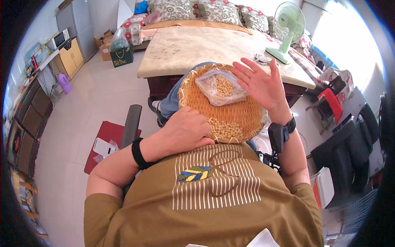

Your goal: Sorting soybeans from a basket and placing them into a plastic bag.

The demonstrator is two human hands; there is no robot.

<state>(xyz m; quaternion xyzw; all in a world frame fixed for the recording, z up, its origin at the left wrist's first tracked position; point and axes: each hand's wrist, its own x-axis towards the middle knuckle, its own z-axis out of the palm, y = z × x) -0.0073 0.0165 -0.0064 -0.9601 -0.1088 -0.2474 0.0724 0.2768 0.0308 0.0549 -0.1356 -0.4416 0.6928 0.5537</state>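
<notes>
A round woven tray (197,105) rests on my lap, tilted toward me. Soybeans (225,129) lie loose along its near edge. A clear zip bag (213,94) with more soybeans inside sits in the far part of the tray. My left hand (189,126) is at the tray's near left rim, beside the loose beans, its fingers curled; what lies under them is hidden. Raised over the tray's right side, my right hand (260,83) shows its palm with fingers spread and nothing in it, close to the bag's right end.
Beyond the tray stands a stone-topped table (185,46) with a green fan (287,34) at its right. A black armrest (132,125) and a red board (106,136) holding a white device are at the left. Black chairs (345,154) stand at the right.
</notes>
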